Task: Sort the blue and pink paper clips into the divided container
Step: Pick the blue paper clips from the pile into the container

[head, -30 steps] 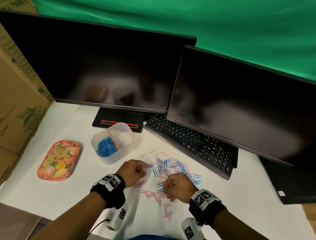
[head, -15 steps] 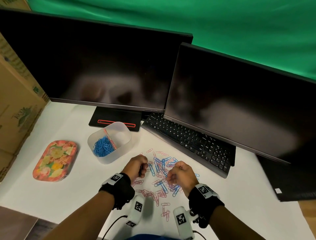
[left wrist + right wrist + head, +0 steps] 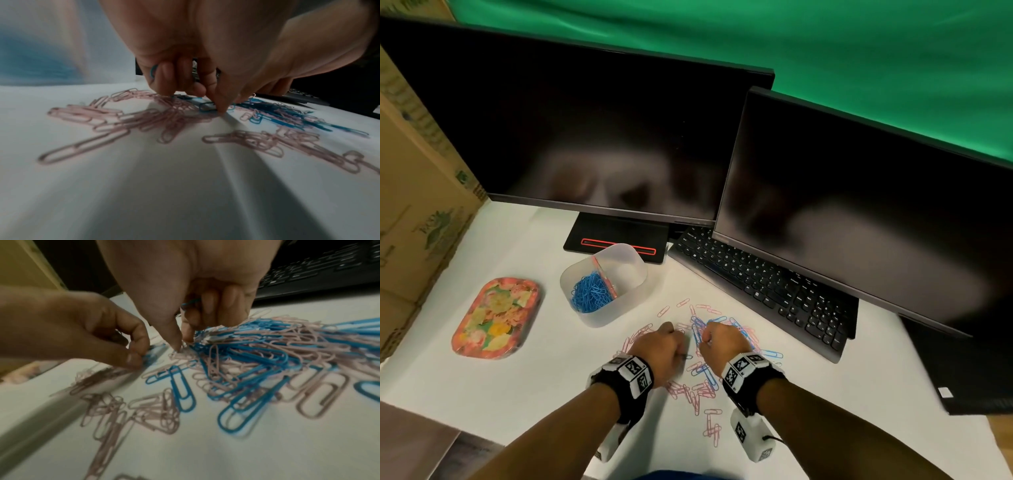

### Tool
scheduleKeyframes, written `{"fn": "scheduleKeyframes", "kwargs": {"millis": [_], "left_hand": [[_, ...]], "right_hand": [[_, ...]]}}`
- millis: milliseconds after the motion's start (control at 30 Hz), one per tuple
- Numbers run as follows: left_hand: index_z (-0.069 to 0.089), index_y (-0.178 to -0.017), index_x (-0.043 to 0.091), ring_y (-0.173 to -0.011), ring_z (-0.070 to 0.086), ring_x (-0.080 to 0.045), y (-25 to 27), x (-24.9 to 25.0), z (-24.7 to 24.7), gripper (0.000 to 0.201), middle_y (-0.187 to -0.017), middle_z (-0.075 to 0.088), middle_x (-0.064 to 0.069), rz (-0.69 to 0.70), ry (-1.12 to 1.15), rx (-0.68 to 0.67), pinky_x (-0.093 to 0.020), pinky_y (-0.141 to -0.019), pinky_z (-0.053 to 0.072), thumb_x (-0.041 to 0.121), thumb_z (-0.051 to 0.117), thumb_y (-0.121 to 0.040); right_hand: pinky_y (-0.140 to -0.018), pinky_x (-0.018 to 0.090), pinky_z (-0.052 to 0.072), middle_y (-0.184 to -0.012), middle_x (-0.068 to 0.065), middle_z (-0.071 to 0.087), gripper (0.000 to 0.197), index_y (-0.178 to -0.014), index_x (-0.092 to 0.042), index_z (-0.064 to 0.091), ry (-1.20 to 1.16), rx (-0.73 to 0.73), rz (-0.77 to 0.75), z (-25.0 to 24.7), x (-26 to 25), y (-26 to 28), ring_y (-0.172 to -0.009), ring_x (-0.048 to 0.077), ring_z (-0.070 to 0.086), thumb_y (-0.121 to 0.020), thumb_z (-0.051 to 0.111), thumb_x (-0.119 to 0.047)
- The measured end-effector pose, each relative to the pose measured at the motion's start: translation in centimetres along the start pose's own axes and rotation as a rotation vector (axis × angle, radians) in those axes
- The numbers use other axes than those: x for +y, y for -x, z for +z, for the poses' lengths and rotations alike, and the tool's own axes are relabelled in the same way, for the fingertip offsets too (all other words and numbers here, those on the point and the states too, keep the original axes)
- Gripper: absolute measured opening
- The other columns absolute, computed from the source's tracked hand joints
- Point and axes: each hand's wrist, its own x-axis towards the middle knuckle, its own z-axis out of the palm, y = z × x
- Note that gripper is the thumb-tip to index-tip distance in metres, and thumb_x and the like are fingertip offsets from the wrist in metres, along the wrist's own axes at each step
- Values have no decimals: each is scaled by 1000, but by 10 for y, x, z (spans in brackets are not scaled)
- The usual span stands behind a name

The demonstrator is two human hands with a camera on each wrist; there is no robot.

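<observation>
Both hands [image 3: 690, 346] clutching blue paper clips [image 3: 242, 360]

Blue paper clips [image 3: 236, 363] and pale pink paper clips [image 3: 156, 415] are lying mixed just under the fingertips of both hands. A blue clip [image 3: 207, 106] is sitting under the left hand's [image 3: 666, 349] fingertips [image 3: 221, 104]; another blue one [image 3: 190, 302] is showing inside the right hand's [image 3: 719, 346] curled fingers [image 3: 207, 305]. Beyond the left fingers, the translucent white container [image 3: 633, 298] is showing a blue heap [image 3: 590, 293] beside a pink divider [image 3: 604, 275]. The tray [image 3: 496, 317] is showing an orange, yellow and green floral print. The table [image 3: 517, 387] is showing white, the keyboard [image 3: 763, 287] black, the wrist bands [image 3: 626, 377] black with black-and-white square codes.
</observation>
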Motion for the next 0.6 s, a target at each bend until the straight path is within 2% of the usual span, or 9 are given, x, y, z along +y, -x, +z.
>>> {"fn": "scheduleKeyframes", "kwargs": {"millis": [67, 167, 233, 300, 367, 400, 467, 533, 600], "left_hand": [[60, -88, 24, -83, 61, -25, 4, -2, 1, 10, -96, 54, 3, -4, 55, 55, -30, -73, 50, 29, 53, -81], [59, -82, 24, -77, 56, -17, 8, -2, -1, 6, -83, 58, 7, -56, 211, 137, -20, -66, 40, 23, 55, -79], [61, -82, 20, -72, 58, -16, 10, -1, -5, 12, -78, 65, 7, -129, 372, 169, -19, -65, 43, 26, 52, -77], [64, -88, 22, -70, 61, -16, 10, -3, -8, 16, -78, 67, 6, -233, 587, 200, -23, -71, 51, 27, 53, -77], [66, -97, 25, -68, 58, -12, 6, -8, -12, 22, -81, 65, 6, -342, 754, 211, -25, -71, 51, 12, 54, -85], [66, -100, 23, -65, 55, -10, 3, -10, -14, 27, -80, 64, 6, -398, 846, 197, -23, -68, 48, 5, 51, -87], [68, -96, 13, -52, 44, -9, 0, -12, -23, 32, -66, 57, 3, -495, 1119, 163, -22, -59, 38, -4, 43, -86], [65, -81, 7, -43, 31, -11, -2, -14, -27, 31, -57, 43, -1, -547, 1347, 157, -19, -47, 26, -4, 37, -84], [58, -73, 7, -46, 32, -14, -5, -16, -29, 28, -61, 42, -4, -565, 1476, 156, -20, -45, 22, 1, 33, -84]], "right_hand": [[-82, 32, 50, -112, 8, 66, 24, -108, -16, 59, 77, 13, -22, 0, -4, -5, -103, 28, 62, -91, 54, -31], [-85, 33, 49, -116, 9, 64, 32, -116, -14, 56, 136, 41, -69, 1, -11, -13, -107, 28, 62, -93, 56, -36], [-86, 35, 49, -116, 9, 64, 35, -116, -14, 55, 152, 56, -78, 2, -16, -16, -108, 29, 62, -92, 57, -39], [-87, 36, 50, -116, 10, 64, 36, -115, -14, 55, 185, 45, -75, 3, -21, -18, -108, 29, 62, -92, 57, -41], [-87, 35, 50, -118, 11, 64, 32, -115, -12, 57, 213, 21, -61, 3, -26, -20, -108, 30, 62, -93, 54, -35], [-87, 34, 50, -119, 12, 63, 29, -115, -11, 57, 216, 10, -50, 3, -27, -21, -109, 30, 62, -94, 52, -29], [-88, 33, 50, -121, 13, 63, 27, -116, -10, 58, 209, -5, -37, 1, -29, -21, -110, 29, 62, -93, 49, -20], [-86, 32, 50, -120, 12, 63, 27, -115, -11, 58, 170, -12, -46, 0, -29, -20, -109, 29, 61, -92, 48, -17], [-79, 30, 49, -113, 10, 62, 20, -106, -12, 58, 74, -21, -59, -1, -27, -17, -101, 27, 61, -90, 48, -18]]}}
